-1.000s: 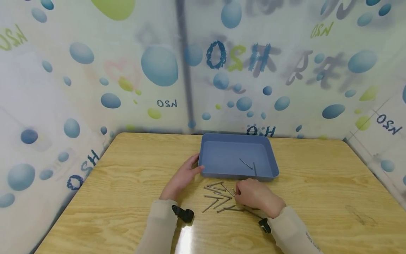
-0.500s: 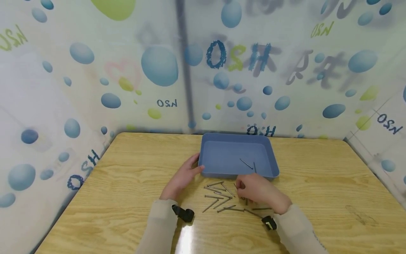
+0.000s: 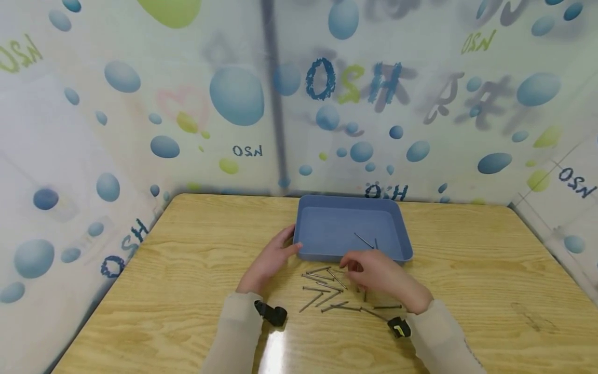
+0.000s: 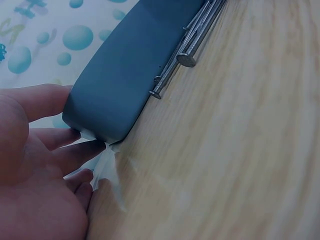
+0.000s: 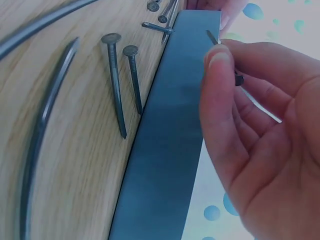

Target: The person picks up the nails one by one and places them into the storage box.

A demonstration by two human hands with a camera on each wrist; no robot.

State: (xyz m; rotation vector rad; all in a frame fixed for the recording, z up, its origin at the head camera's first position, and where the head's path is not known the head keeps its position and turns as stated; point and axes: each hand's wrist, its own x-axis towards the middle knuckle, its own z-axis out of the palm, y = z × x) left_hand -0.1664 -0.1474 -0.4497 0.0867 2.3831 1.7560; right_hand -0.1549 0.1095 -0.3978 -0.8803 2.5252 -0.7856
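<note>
A blue tray (image 3: pixel 345 228) lies on the wooden table with two nails (image 3: pixel 363 240) inside. My left hand (image 3: pixel 271 257) grips the tray's near-left corner, its thumb on the front and its fingers at the left end and underneath in the left wrist view. Just above the tray's front edge, my right hand (image 3: pixel 385 278) pinches a nail (image 5: pixel 213 37) between thumb and index finger; its dark head (image 5: pixel 239 80) shows below the fingertips. Several loose nails (image 3: pixel 322 288) are scattered on the table in front of the tray, some partly hidden beneath the right hand.
Behind the table's far edge hangs a patterned curtain (image 3: pixel 233 96) with blue dots and letters. Bare wood (image 3: pixel 467 259) extends to the right of the tray. Each wrist wears a small black camera (image 3: pixel 272 314).
My right hand has risen from the loose nails towards the tray's front edge, with a nail between its fingertips. The left hand stays at the tray's corner.
</note>
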